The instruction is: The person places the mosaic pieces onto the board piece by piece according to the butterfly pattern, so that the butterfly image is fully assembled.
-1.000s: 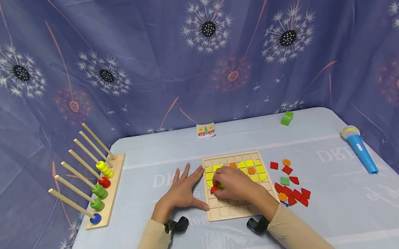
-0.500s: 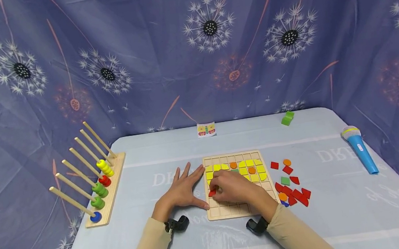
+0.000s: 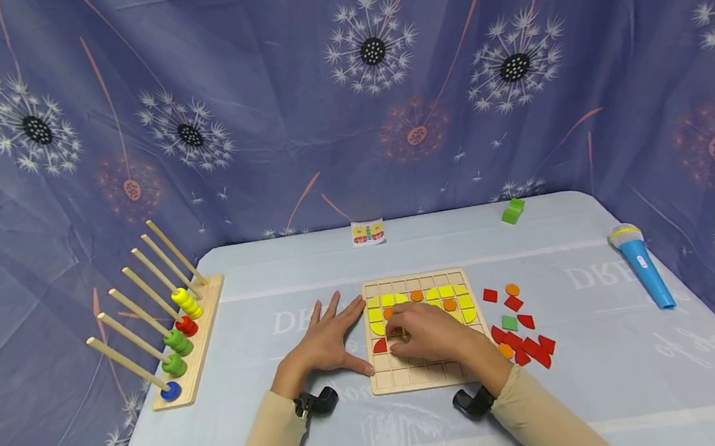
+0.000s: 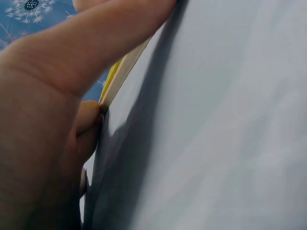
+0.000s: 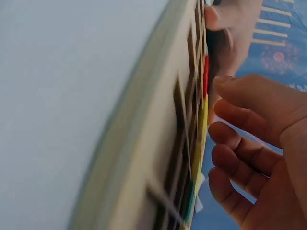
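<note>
A wooden grid board [image 3: 413, 377] lies on the table, with yellow pieces [image 3: 468, 302], orange discs [image 3: 449, 306] and a red quarter-round piece [image 3: 380, 346] in its cells. My left hand [image 3: 327, 342] rests with spread fingers on the table, its fingertips and thumb touching the board's left edge. Over the board's middle, my right hand [image 3: 428, 332] has loosely bent fingers and holds nothing. It is just right of the red piece and covers several cells. In the right wrist view, that hand's thumb and fingers [image 5: 235, 143] stand apart from the board.
Loose red pieces [image 3: 534, 351], a green square [image 3: 509, 323] and orange discs lie right of the board. A blue toy microphone [image 3: 647, 272] is farther right. A peg stacker [image 3: 195, 356] stands left. A butterfly card [image 3: 368, 233] and a green block [image 3: 513, 211] are at the back.
My right hand brought the red piece down into a cell below the yellow pieces, let it go and drew slightly right. The left hand has stayed in place.
</note>
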`<state>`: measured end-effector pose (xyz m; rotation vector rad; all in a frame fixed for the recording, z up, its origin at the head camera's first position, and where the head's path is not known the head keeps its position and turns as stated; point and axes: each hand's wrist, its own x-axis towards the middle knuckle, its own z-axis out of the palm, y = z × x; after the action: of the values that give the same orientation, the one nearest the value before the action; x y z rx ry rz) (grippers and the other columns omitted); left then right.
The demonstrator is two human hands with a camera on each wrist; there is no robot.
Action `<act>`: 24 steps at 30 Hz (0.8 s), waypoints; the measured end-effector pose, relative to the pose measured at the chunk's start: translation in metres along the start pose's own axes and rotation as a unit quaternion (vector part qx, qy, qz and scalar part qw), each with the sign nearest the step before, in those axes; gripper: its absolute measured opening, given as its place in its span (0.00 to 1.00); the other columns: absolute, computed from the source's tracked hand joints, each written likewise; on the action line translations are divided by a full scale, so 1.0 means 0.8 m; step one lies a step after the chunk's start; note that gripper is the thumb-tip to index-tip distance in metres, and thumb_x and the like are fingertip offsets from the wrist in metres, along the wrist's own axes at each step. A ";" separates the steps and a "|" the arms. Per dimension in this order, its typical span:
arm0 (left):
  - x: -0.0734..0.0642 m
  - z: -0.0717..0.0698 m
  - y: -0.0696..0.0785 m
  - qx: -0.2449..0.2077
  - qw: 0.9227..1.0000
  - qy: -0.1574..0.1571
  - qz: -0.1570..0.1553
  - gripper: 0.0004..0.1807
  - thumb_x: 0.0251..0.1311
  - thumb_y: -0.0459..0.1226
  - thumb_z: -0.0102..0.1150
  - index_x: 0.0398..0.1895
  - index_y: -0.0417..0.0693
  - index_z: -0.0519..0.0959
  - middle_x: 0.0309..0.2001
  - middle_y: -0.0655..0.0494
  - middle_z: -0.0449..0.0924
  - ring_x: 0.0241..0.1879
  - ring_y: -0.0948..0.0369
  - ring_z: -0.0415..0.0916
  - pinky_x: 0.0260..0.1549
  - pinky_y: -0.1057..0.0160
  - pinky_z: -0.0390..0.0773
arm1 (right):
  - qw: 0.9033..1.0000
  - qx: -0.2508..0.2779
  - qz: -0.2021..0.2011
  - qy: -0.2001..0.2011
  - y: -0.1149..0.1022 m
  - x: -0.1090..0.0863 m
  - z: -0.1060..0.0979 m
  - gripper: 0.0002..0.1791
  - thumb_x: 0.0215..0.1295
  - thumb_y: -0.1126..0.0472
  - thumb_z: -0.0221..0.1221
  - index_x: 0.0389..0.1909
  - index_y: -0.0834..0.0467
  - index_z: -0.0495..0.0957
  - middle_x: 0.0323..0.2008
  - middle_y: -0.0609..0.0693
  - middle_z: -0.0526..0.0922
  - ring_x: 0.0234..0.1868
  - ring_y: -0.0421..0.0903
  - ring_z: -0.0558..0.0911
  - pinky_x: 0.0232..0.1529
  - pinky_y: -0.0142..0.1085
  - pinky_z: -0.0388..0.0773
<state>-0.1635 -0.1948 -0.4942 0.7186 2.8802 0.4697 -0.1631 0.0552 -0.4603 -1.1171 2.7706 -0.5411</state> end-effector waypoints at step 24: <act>0.000 0.002 0.002 0.000 1.000 -0.011 -0.015 0.73 0.21 0.80 0.59 0.77 0.63 0.47 0.75 0.68 0.43 0.74 0.52 0.28 0.67 0.41 0.27 | 0.978 0.015 0.182 0.102 0.144 -0.085 -0.059 0.22 0.56 0.58 0.67 0.52 0.61 0.79 0.41 0.52 0.78 0.40 0.49 0.74 0.47 0.51 0.77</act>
<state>-0.1625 -0.1926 -0.4952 0.6748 2.8674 0.4541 -0.1996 0.1923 -0.4602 -0.5491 3.0241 -0.6787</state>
